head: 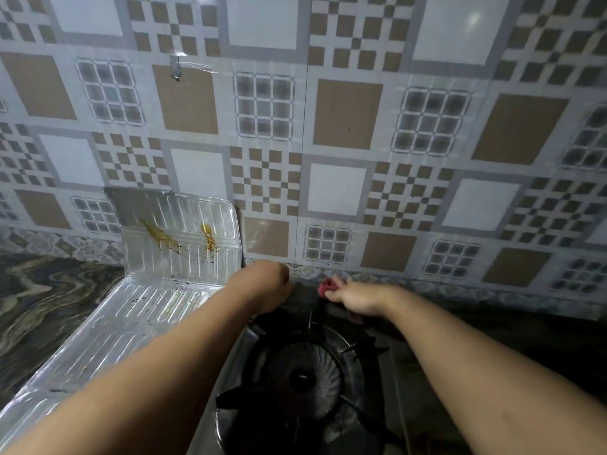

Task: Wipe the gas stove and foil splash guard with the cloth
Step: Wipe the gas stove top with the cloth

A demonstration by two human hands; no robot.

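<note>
Two hands: right hand (356, 300) pinching one crumpled red cloth (329, 286); left hand (271, 284) curled, grip unclear. One black round-burner gas stove (295, 382). One ribbed foil splash guard (179, 231), 10 o'clock, brown-stained. Marbled worktop (39, 307).

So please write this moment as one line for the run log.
right hand: holds red cloth at rear edge of black gas stove | left hand: on stove rear | ribbed foil splash guard: brown stains remain

readable text: none | labels, brands: none legible | numbers, signs: none | checked: brown-and-white patterned wall tiles (348, 113) bear only printed squares and grids; ribbed silver foil splash guard (180, 224) carries stains, no print; black gas stove burner (302, 379) too dark to show markings
</note>
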